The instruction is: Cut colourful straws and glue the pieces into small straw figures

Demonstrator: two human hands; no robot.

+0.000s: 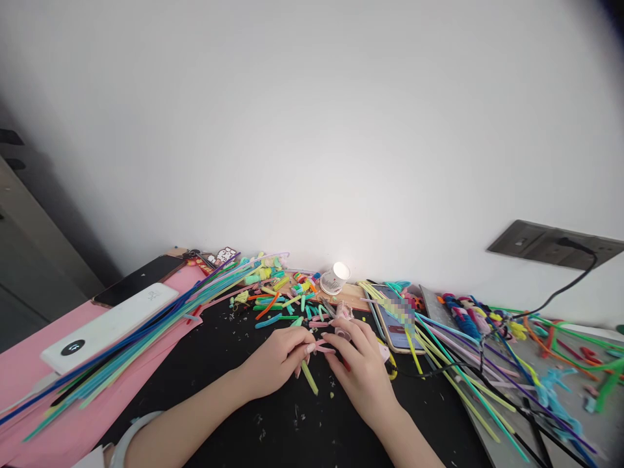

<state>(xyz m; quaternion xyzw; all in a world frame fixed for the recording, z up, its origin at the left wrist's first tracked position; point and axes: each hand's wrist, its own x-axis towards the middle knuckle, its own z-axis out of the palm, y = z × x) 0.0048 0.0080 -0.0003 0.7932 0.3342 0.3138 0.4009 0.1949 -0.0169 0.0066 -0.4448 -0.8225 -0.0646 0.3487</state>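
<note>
Left hand point(277, 361) and right hand point(358, 364) pinch a pink pipe cleaner point(322, 346), seemingly half-shaped; cut pieces point(280, 305) at 12 o'clock.

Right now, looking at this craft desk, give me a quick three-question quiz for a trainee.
1. True or false: the white power bank lies on the person's right.
2. The short piece pinched between the left hand and right hand is: A pink, B black, C white?
3. What device lies just beyond the right hand?
Key: 1 false, it lies on the left. 2 A. 3 the phone.
</note>
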